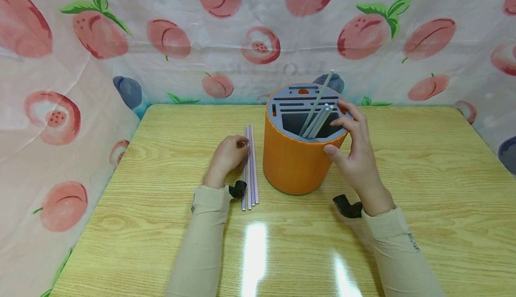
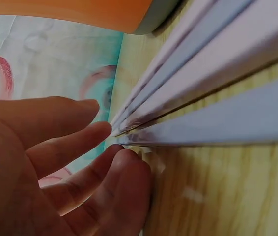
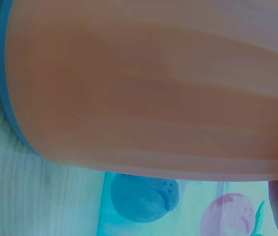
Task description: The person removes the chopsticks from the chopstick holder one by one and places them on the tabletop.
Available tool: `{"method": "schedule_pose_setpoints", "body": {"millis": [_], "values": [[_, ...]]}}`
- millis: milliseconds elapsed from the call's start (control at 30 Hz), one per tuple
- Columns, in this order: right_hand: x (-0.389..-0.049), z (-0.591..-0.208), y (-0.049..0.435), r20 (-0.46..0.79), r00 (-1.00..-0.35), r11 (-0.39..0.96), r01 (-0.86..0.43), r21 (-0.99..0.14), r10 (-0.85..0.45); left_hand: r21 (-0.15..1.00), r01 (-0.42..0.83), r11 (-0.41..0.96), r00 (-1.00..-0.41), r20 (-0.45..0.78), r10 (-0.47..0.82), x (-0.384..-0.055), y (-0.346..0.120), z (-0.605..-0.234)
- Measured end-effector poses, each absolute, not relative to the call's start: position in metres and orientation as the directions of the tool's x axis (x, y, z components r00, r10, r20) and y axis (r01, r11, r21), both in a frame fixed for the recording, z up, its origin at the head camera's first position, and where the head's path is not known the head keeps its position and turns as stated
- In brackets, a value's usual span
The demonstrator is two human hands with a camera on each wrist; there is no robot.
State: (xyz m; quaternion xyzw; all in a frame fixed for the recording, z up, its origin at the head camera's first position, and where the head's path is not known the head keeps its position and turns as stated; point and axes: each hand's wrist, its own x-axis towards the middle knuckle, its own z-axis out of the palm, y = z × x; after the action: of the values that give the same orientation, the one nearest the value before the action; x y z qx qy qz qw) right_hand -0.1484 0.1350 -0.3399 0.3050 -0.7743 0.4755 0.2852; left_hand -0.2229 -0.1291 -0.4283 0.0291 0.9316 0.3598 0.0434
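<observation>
My left hand [image 1: 227,158] lies over a small group of pink and purple chopsticks [image 1: 253,185] on the table. In the left wrist view, its thumb and fingertips pinch the outermost purple chopstick [image 2: 217,120], with the others [image 2: 198,69] lying beside it. My right hand [image 1: 356,158] grips the upper right side of an orange cylindrical knife holder [image 1: 296,167], thumb in front and fingers around its rim. Several pale green chopsticks [image 1: 320,120] lean in the large opening of its grey slotted top. The holder's orange wall [image 3: 139,98] fills most of the right wrist view.
The wood-grain table [image 1: 161,162] runs up to a fruit-printed cloth [image 1: 258,32] at the back and sides. The holder stands just right of the loose chopsticks. A black wrist mount [image 1: 347,206] sits below the right hand, another [image 1: 238,189] beside the left wrist.
</observation>
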Motion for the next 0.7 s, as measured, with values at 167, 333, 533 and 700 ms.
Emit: {"method": "schedule_pose_setpoints", "body": {"millis": [167,333,533,700], "values": [[-0.149,-0.340,0.135,0.733,-0.650,0.362,-0.744,-0.561,-0.201,0.670,0.025,0.742,-0.992,-0.074,0.100,-0.222,-0.128,-0.425],[-0.149,-0.340,0.135,0.731,-0.652,0.364,-0.743,-0.562,-0.202,0.659,0.066,0.749,-0.989,-0.056,0.137,-0.220,-0.128,-0.418],[-0.149,-0.340,0.135,0.735,-0.648,0.363,-0.746,-0.558,-0.202,0.696,0.147,0.703,-0.985,0.042,0.165,-0.217,-0.125,-0.402],[-0.150,-0.340,0.135,0.738,-0.643,0.363,-0.750,-0.553,-0.203,0.737,0.244,0.630,-0.970,0.176,0.170,-0.209,-0.119,-0.381]]}}
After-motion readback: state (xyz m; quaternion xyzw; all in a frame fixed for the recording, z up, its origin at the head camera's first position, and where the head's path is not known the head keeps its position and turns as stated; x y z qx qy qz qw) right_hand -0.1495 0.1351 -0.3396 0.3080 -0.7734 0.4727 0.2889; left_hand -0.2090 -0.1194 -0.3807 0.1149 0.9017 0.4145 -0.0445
